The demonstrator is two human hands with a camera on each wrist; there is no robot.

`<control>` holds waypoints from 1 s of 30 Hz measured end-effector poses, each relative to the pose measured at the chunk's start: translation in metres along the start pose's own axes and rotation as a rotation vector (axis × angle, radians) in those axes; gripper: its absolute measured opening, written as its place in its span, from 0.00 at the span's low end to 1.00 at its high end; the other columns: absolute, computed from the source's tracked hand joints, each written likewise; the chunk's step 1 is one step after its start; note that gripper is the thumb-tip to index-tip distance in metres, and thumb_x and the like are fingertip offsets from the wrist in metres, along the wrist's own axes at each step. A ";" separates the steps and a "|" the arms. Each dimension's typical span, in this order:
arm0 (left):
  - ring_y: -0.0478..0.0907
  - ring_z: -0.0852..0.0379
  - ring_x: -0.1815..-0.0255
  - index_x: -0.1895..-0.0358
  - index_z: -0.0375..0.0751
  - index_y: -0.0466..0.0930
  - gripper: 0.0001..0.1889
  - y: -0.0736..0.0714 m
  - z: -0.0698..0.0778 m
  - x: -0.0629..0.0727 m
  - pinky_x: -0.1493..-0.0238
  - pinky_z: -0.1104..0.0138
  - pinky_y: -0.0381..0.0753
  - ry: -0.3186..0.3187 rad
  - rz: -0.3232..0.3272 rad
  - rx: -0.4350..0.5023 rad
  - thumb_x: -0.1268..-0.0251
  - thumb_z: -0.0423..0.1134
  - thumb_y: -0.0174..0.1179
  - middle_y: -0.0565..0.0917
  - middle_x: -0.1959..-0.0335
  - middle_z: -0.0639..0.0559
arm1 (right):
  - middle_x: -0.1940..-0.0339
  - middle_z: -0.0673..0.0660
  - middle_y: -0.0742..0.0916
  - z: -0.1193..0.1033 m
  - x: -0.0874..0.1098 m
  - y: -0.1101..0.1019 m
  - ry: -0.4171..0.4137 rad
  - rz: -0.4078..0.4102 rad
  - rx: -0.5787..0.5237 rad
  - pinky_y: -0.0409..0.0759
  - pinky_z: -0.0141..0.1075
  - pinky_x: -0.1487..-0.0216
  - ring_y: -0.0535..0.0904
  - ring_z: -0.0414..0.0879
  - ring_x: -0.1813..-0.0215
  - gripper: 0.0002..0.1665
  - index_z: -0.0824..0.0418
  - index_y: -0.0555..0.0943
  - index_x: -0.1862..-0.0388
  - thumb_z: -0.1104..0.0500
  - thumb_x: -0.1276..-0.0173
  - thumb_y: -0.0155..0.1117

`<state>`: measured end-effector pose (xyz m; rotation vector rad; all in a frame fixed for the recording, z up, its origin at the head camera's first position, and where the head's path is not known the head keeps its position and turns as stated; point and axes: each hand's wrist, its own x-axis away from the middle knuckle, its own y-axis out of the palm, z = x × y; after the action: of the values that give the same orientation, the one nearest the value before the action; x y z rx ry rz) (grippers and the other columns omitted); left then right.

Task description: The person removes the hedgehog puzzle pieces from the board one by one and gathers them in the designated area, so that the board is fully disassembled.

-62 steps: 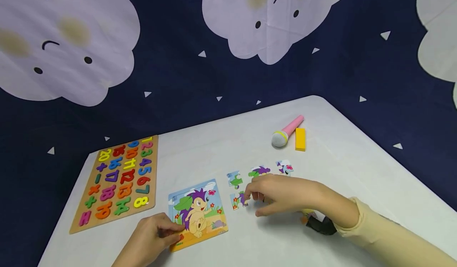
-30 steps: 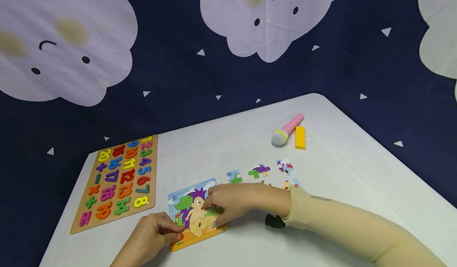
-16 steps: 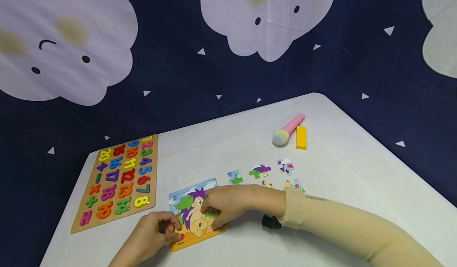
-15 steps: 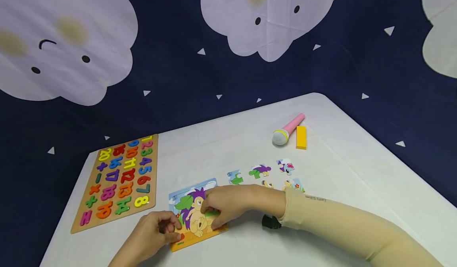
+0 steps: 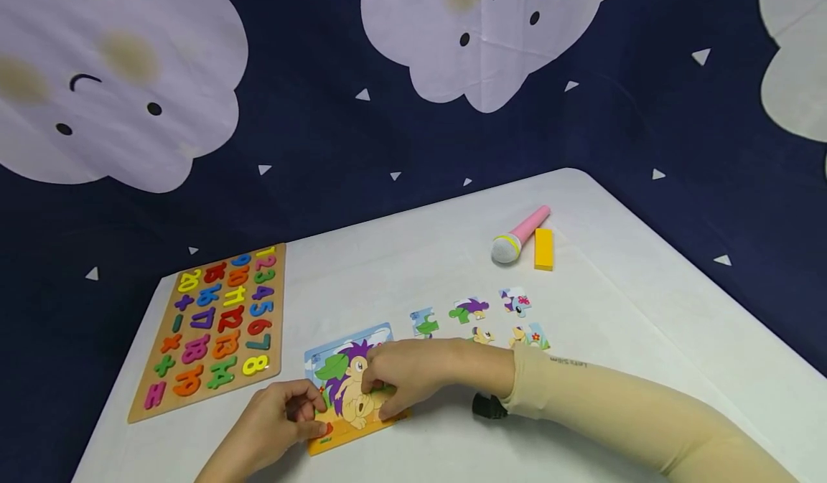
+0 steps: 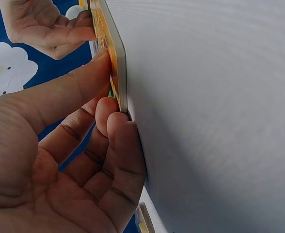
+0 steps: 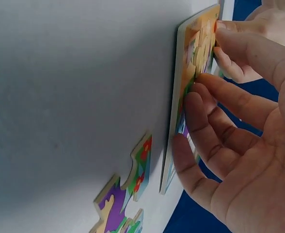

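Observation:
A square hedgehog puzzle board [image 5: 352, 354] lies on the table in front of me. My left hand [image 5: 274, 422] holds its near left corner, thumb on the face and curled fingers along the edge, as the left wrist view shows. My right hand [image 5: 413, 375] is over the board's right half, thumb and fingertips bent down on it. Between them, in the right wrist view, a jigsaw piece [image 7: 194, 51] sits slightly tilted over the printed picture, partly hidden by the fingers. Loose jigsaw pieces [image 5: 470, 310] lie just beyond the right wrist, some covered by the hand and forearm.
A wooden number board [image 5: 216, 325] with coloured digits lies at the left. Toward the back right are a pink toy microphone [image 5: 520, 237] and a yellow block [image 5: 544, 250]. A dark cloud-patterned cloth [image 5: 310, 110] hangs behind the table. A black object [image 5: 489, 405] shows under the right wrist.
My right hand has gone left from the loose pieces onto the puzzle board, and its fingertips then shift only slightly. My left hand stays at the corner, its index finger now more bent.

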<state>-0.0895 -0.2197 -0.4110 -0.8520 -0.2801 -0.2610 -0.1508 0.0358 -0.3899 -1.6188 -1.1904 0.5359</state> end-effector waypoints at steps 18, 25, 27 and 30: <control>0.72 0.58 0.70 0.65 0.45 0.84 0.14 -0.002 -0.001 -0.001 0.71 0.69 0.69 0.013 -0.015 -0.008 0.46 0.31 0.82 0.75 0.74 0.54 | 0.62 0.41 0.77 -0.007 -0.008 0.010 0.123 0.065 -0.061 0.73 0.26 0.55 0.72 0.35 0.58 0.25 0.49 0.81 0.53 0.45 0.41 0.87; 0.72 0.58 0.70 0.65 0.44 0.83 0.13 -0.002 -0.003 -0.001 0.71 0.69 0.70 0.041 -0.037 0.001 0.45 0.31 0.81 0.75 0.74 0.54 | 0.68 0.41 0.78 -0.010 -0.010 0.012 0.134 0.087 -0.114 0.72 0.25 0.61 0.71 0.34 0.64 0.25 0.50 0.80 0.55 0.48 0.42 0.88; 0.72 0.58 0.71 0.65 0.44 0.84 0.13 -0.002 -0.004 -0.001 0.72 0.69 0.70 0.046 -0.036 0.001 0.45 0.31 0.81 0.75 0.74 0.54 | 0.71 0.41 0.78 -0.010 -0.010 0.012 0.134 0.090 -0.143 0.72 0.24 0.65 0.71 0.33 0.68 0.25 0.51 0.80 0.56 0.50 0.42 0.88; 0.72 0.58 0.71 0.66 0.44 0.84 0.13 -0.002 -0.004 -0.001 0.72 0.69 0.70 0.052 -0.034 -0.002 0.45 0.31 0.81 0.75 0.74 0.55 | 0.73 0.40 0.78 -0.011 -0.011 0.012 0.139 0.090 -0.179 0.72 0.23 0.69 0.71 0.32 0.72 0.24 0.52 0.79 0.57 0.52 0.42 0.88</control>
<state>-0.0908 -0.2239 -0.4120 -0.8418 -0.2464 -0.3147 -0.1408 0.0210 -0.3990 -1.8381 -1.0909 0.3744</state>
